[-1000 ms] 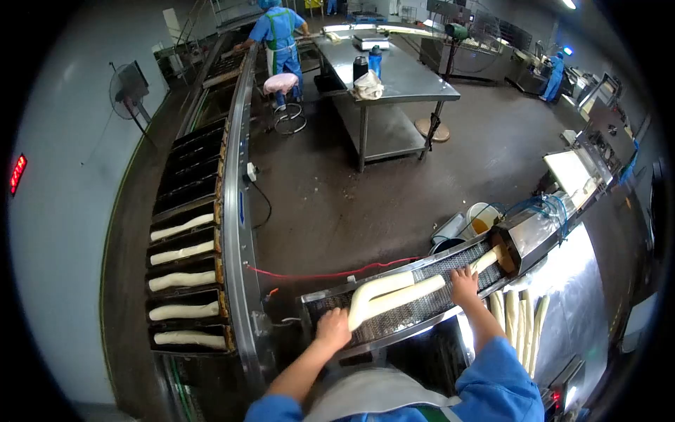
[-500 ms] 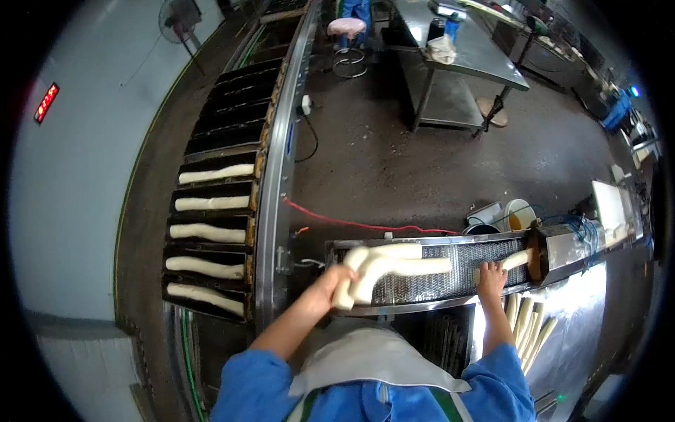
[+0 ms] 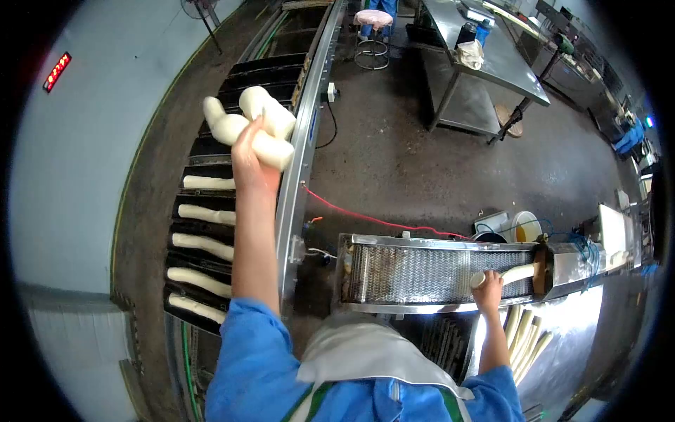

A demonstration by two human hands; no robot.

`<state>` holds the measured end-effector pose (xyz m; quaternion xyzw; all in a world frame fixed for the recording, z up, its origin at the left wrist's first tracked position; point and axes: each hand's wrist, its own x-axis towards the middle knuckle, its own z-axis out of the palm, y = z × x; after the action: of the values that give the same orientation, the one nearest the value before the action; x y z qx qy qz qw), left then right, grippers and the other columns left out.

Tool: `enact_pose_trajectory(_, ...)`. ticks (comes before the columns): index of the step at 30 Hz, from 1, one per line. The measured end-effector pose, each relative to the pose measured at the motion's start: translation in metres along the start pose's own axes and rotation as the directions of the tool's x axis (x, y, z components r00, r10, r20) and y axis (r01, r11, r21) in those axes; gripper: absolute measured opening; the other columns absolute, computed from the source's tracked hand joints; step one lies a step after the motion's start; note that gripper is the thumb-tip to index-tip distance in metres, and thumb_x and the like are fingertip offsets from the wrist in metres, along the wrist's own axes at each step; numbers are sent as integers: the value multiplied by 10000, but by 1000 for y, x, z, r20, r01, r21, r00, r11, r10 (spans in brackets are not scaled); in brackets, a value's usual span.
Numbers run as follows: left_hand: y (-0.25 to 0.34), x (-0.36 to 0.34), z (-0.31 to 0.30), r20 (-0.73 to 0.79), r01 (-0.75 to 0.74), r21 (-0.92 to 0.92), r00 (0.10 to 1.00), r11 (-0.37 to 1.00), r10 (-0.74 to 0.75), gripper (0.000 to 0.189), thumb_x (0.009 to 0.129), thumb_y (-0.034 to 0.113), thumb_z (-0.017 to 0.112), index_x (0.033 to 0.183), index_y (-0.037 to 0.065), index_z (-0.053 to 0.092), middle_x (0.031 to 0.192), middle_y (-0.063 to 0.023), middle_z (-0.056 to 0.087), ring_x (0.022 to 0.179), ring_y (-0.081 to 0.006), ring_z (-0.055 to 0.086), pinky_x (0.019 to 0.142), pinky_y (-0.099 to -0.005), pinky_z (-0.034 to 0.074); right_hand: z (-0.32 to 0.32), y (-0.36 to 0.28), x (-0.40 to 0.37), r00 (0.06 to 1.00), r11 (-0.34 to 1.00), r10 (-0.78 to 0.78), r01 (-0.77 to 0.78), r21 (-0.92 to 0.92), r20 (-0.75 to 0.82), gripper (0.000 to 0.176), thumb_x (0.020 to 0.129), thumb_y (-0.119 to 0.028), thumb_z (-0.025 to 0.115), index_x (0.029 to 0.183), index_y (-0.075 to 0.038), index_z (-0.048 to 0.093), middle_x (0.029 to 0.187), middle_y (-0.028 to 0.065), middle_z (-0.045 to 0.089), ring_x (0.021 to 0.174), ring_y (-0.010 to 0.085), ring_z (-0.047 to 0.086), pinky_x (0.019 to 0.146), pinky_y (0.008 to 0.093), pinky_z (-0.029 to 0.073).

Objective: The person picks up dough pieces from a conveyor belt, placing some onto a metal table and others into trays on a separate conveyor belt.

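Over the dark baking pans (image 3: 261,76) on the left line, my left hand (image 3: 252,158) is closed around two thick, pale dough ropes. One dough rope (image 3: 271,112) lies on the far side of the fingers; the bent one (image 3: 228,129) crosses in front of it. On the mesh conveyor (image 3: 415,271), my right hand (image 3: 489,292) grips another dough rope (image 3: 520,273) close to its cut end. That rope runs back to the brown outlet of the metal machine (image 3: 571,257). Several pans nearer to me each hold one dough rope (image 3: 202,241).
Several dough ropes (image 3: 524,337) lie on a shiny steel table (image 3: 580,316) at lower right. Beyond the conveyor stand a white bucket (image 3: 526,226) and a red hose (image 3: 373,217) on the floor. A steel table (image 3: 485,63) and a stool (image 3: 373,21) are farther back.
My left hand has carried two dough ropes from the conveyor, up and left, over the pans. My right hand stays near the machine outlet, with the rope's end now showing in it.
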<state>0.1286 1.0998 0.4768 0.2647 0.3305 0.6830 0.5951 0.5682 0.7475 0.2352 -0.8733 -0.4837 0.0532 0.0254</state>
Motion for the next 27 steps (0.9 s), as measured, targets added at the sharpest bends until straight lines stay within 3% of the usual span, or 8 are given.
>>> enact_pose_trajectory(2, -15, 57, -40, 52, 20, -89, 999, 996, -16, 482, 914, 241, 596, 1279, -36, 446, 1157, -142, 547, 1123, -251, 547, 986, -411, 430, -9, -5, 12, 996, 977, 19, -1, 212, -83, 574, 603, -118, 805, 1096, -4, 533, 1109, 217, 553, 1015, 445, 503, 881, 498, 435)
enact_pose_trajectory(5, -36, 97, -109, -27, 320, -184, 944, 929, -330, 636, 936, 301, 585, 1377, -69, 315, 1352, -251, 415, 1308, -332, 399, 1102, -445, 326, -18, 0, 53, 990, 816, -19, 95, 570, -138, 428, 696, 2, 712, 1086, -37, 541, 929, 134, 631, 876, 309, 622, 806, 385, 492)
enact_pose_trajectory(6, -36, 88, -115, -193, 380, -58, 903, 923, -383, 759, 944, 316, 571, 1448, -86, 171, 1476, -324, 208, 1414, -388, 204, 1144, -464, 247, -34, -11, 61, 992, 738, 16, 71, 671, -124, 394, 717, 16, 700, 1078, -34, 551, 935, 103, 636, 868, 258, 627, 793, 358, 497)
enact_pose_trajectory(9, -36, 54, -153, -22, 415, 13, 909, 910, -415, 764, 966, 296, 527, 1500, -16, 80, 1519, -319, 107, 1439, -387, 125, 1163, -445, 205, -112, -63, 88, 992, 562, 91, 20, 827, -85, 349, 759, -55, 713, 1072, -24, 563, 936, 38, 627, 837, 152, 607, 762, 319, 504)
enact_pose_trajectory(15, -36, 5, -202, -130, 435, 25, 894, 900, -429, 730, 970, 253, 530, 1508, 15, 99, 1541, -253, 140, 1436, -356, 172, 1163, -401, 249, -249, -219, 129, 987, 302, -77, 159, 940, -142, 507, 776, -291, 735, 1148, -4, 545, 1000, 77, 615, 935, 194, 617, 797, 325, 513)
enact_pose_trajectory(17, -31, -6, -208, -125, 433, 14, 895, 901, -428, 701, 984, 250, 508, 1509, 20, 104, 1544, -242, 136, 1440, -346, 162, 1169, -401, 243, -274, -270, 141, 938, -65, -306, 149, 987, -162, 508, 815, -225, 704, 1204, 45, 518, 1072, 142, 618, 987, 236, 637, 882, 384, 527)
enact_pose_trajectory(21, -22, -20, -210, -124, 401, 62, 912, 914, -392, 735, 967, 257, 537, 1509, 17, 102, 1550, -229, 138, 1443, -332, 164, 1173, -400, 209, -296, -381, 151, 795, -452, -555, -44, 891, -243, 637, 874, -153, 652, 1378, 63, 327, 1227, 242, 545, 1107, 309, 595, 996, 366, 502)
enact_pose_trajectory(27, -22, -22, -230, -162, 373, 99, 921, 923, -355, 726, 956, 272, 557, 1499, 2, 157, 1530, -242, 182, 1430, -359, 194, 1168, -421, 217, -269, -349, 152, 890, -502, -413, -44, 864, -194, 784, 845, -68, 680, 1462, 28, 207, 1436, 276, 338, 1215, 314, 520, 1056, 361, 436)
